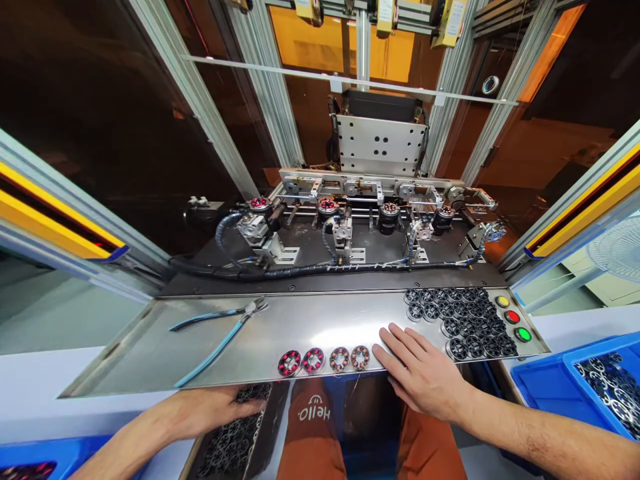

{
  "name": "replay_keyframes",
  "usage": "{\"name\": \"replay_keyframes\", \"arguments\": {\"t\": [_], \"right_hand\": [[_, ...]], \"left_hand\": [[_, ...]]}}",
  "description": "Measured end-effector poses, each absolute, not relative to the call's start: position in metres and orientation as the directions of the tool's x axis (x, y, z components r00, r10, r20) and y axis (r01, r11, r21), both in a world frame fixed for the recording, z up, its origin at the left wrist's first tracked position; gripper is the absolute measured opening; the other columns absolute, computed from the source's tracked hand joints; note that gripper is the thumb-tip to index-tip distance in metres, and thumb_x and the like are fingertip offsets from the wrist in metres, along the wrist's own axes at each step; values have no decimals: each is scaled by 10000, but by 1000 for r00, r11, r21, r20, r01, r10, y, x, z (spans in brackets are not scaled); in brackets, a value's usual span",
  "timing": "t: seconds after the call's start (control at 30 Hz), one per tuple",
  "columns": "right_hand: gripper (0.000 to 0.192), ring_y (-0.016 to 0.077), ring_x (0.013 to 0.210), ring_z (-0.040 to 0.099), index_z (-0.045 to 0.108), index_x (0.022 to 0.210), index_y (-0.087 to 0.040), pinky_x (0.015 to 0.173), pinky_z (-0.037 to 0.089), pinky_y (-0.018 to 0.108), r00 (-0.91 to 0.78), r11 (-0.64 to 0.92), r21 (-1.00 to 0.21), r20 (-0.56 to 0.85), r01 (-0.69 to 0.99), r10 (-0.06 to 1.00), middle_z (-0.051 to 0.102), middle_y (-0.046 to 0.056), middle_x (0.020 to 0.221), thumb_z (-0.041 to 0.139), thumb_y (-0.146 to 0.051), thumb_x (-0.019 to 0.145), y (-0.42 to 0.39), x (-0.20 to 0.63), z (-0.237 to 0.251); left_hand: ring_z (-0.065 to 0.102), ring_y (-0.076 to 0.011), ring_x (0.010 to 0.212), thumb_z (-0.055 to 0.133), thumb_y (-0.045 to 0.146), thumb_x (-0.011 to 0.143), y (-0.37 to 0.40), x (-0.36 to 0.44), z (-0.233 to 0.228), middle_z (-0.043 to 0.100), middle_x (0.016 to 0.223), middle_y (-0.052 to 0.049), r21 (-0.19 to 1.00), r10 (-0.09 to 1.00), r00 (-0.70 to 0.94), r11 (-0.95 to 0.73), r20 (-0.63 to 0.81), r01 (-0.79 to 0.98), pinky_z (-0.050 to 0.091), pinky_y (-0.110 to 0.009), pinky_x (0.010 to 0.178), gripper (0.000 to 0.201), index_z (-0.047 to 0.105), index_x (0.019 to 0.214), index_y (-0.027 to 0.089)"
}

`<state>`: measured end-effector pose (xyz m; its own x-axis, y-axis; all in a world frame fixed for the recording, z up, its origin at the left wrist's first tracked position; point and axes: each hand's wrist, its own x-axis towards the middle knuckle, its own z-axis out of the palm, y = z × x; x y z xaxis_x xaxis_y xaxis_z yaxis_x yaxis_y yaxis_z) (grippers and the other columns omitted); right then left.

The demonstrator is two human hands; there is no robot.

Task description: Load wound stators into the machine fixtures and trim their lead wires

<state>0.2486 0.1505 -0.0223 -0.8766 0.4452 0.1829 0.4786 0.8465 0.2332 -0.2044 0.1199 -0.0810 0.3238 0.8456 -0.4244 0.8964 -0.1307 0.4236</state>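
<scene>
My right hand lies over the front edge of a metal shelf, open, fingers stretched out flat. Its fingertips are just right of two copper-wound motor stators. Left of those sit two red-wound stators. Below the shelf's front edge, my left hand reaches over a box of black stator cores. Its visible fingers are extended and apart, touching or just above the cores; the shelf partly hides it. Rows of black unwound cores stand on the shelf right of my right hand.
Blue-handled pliers lie open on the shelf's left. Yellow, red and green buttons are at its right end. Behind is a winding machine with several stators on spindles. Blue bins flank me, and yellow-edged posts stand either side.
</scene>
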Motion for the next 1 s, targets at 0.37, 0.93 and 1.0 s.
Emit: {"name": "replay_keyframes", "arguments": {"t": [0.37,0.93,1.0], "right_hand": [[705,378,1632,547,561,1721,-145,1312,465,518,-875,845,230,178,483,451,581,171,1779,728,-322,1059,151,249,-24],[686,388,1613,562,565,1708,-133,1299,460,523,-875,846,233,188,480,445,596,178,1763,712,-320,1064,152,248,-23],[686,385,1615,558,565,1708,-136,1302,457,521,-875,847,229,193,481,444,596,175,1763,710,-323,1063,151,248,-23]], "left_hand": [[614,-346,1588,556,584,963,121,-201,-79,826,1485,-62,481,766,375,-99,-522,871,519,-357,1272,804,637,1692,257],[651,-357,1549,568,623,957,119,-207,-87,840,1451,-73,465,791,362,-112,-493,878,526,-376,1280,779,695,1622,236],[652,-353,1547,557,645,962,119,-209,-90,841,1445,-77,481,786,368,-104,-497,871,538,-395,1276,778,708,1608,239]]}}
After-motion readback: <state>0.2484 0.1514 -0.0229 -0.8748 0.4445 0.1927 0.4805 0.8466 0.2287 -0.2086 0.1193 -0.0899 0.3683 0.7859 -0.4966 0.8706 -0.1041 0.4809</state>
